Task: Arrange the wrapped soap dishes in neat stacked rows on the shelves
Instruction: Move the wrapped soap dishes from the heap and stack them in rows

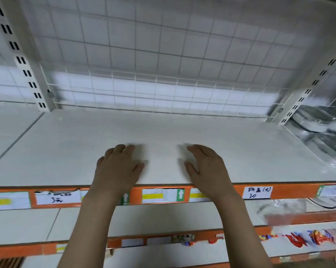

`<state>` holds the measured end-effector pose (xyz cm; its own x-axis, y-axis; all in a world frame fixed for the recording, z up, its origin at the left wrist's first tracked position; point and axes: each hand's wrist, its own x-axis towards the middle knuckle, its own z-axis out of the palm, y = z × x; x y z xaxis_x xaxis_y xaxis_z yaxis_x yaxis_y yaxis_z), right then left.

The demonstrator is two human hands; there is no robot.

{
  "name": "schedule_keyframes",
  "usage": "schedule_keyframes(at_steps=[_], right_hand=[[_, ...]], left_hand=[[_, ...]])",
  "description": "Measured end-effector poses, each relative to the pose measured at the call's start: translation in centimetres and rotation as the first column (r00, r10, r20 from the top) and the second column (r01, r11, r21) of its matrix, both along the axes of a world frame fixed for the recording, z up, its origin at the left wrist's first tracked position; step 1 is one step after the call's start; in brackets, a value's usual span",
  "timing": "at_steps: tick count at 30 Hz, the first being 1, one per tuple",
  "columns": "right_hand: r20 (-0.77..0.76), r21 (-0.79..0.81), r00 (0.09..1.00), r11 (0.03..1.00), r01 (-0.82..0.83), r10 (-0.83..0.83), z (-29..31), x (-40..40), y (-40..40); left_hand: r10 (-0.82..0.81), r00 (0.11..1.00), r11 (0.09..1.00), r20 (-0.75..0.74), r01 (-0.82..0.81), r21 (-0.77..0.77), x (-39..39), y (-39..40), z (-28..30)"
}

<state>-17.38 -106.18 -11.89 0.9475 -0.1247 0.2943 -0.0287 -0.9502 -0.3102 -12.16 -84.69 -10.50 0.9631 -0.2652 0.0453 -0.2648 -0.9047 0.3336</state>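
Both hands, left hand (117,167) and right hand (205,167), rest over the white shelf (57,144), each grip relaxed, holding nothing. Wrapped soap dishes (318,126) lie in the adjacent right bay. Risk: slippery film could let stacked dishes slide during transfer.

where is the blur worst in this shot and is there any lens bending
Head view: motion smear is heaviest on the wire back grid and the wrapped items at right; both hands' fingertips ghost slightly; the wide lens splays the slotted uprights outward.
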Motion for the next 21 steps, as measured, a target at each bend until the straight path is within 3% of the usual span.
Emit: schedule_keyframes(at_steps=[6,11,21], right_hand=[[-0.013,-0.003,0.997,0.997,-0.078,0.078,-0.1,-2.9,-9.8],[-0.097,-0.003,0.989,0.993,-0.117,0.116,-0.1,-4.5,-15.8],[-0.102,0.072,0.982,0.986,-0.151,0.158,-0.6,-3.6,-16.1]], left_hand=[[0.072,0.996,0.995,-0.057,-0.076,-0.058,-3.4,-10.1,0.5],[0.088,0.996,0.996,-0.031,-0.088,0.013,-6.1,-16.1,0.9],[0.134,0.991,0.990,-0.006,-0.133,0.051,-7.1,-16.6,1.1]])
